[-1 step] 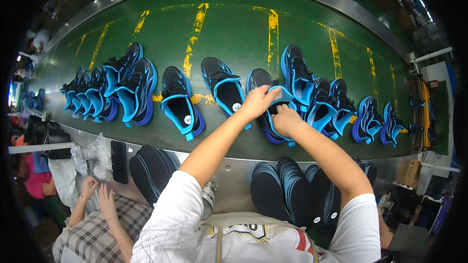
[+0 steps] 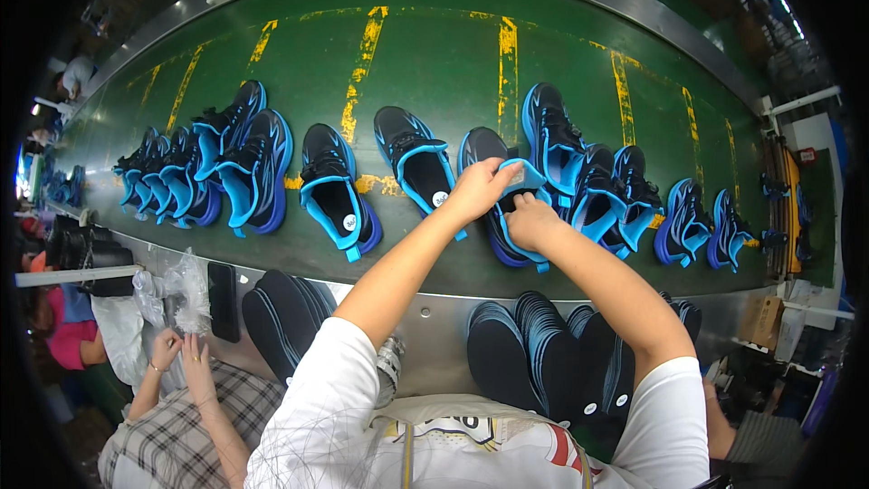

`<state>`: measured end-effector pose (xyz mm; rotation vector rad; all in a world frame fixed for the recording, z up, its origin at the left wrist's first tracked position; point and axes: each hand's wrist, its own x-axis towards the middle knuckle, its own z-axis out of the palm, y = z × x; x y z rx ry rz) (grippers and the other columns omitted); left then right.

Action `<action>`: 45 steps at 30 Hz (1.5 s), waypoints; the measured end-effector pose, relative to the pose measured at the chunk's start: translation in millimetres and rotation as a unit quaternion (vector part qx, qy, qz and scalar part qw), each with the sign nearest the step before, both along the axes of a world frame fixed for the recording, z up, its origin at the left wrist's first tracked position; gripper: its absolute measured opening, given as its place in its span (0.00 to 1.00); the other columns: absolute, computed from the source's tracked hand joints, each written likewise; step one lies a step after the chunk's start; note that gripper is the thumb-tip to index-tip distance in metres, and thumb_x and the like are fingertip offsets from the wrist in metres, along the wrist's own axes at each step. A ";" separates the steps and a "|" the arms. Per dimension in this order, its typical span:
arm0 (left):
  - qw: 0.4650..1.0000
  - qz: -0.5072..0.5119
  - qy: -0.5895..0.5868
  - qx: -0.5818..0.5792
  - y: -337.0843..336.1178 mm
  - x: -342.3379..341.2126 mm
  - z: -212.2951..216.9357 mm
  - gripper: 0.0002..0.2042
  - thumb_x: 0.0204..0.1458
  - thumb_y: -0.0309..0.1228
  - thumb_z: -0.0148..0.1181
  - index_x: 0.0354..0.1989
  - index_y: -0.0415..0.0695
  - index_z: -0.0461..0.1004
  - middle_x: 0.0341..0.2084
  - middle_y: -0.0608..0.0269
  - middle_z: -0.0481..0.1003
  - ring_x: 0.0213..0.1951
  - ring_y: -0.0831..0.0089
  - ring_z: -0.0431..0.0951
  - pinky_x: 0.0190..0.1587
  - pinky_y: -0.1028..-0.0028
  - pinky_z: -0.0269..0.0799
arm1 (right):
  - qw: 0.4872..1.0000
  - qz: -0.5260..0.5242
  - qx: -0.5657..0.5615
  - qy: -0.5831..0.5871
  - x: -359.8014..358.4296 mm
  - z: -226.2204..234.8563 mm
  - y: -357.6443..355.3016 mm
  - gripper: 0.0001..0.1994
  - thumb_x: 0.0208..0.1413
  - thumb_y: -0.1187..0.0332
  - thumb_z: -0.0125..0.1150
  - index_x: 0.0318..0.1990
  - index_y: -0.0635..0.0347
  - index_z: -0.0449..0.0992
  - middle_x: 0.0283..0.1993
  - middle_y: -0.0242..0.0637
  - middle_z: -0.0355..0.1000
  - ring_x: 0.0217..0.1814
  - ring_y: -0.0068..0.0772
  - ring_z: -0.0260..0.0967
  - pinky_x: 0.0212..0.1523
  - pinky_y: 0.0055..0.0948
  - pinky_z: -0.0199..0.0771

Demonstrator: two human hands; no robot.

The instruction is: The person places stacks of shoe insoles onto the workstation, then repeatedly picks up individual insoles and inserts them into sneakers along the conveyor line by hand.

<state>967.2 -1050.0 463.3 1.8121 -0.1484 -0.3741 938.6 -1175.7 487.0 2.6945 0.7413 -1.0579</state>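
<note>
My left grip is closed by thumb and fingers on the bright blue padded tongue of a black sports shoe with blue lining and a blue-violet sole. My right grip has its fingers down in the opening of that same shoe; they are hidden there, so I cannot tell whether they are clenched on anything. The shoe sits between my two arms near the close edge of a long green worktop with worn yellow lines, its toe pointing away from me and its heel toward me.

Just left of it lies a matching black-and-blue shoe with a round white sticker inside, and beyond that a second stickered shoe of the same kind. Farther left, a tight cluster of matching shoes leans together. To the right, close beside my shoe, another one points its toe away, with more of the kind along the edge.

Nearer my body, below the worktop's edge, are fanned stacks of flat black insoles with light blue edges on the right and a smaller stack of insoles on the left. Beside that stack lie a dark, flat rectangular object and crumpled clear plastic, close to a co-worker's hands.
</note>
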 end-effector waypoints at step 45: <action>0.813 -0.117 -0.416 0.389 8.9 -10.2 7.5 0.12 0.44 0.36 0.55 0.26 0.42 0.62 0.21 0.59 0.65 0.23 0.63 0.71 0.24 0.67 0.64 | 0.900 -0.115 0.332 -0.256 -116.1 32.6 -52.0 0.14 0.47 0.67 0.53 0.42 0.57 0.69 0.43 0.36 0.62 0.50 0.33 0.58 0.54 0.43 0.46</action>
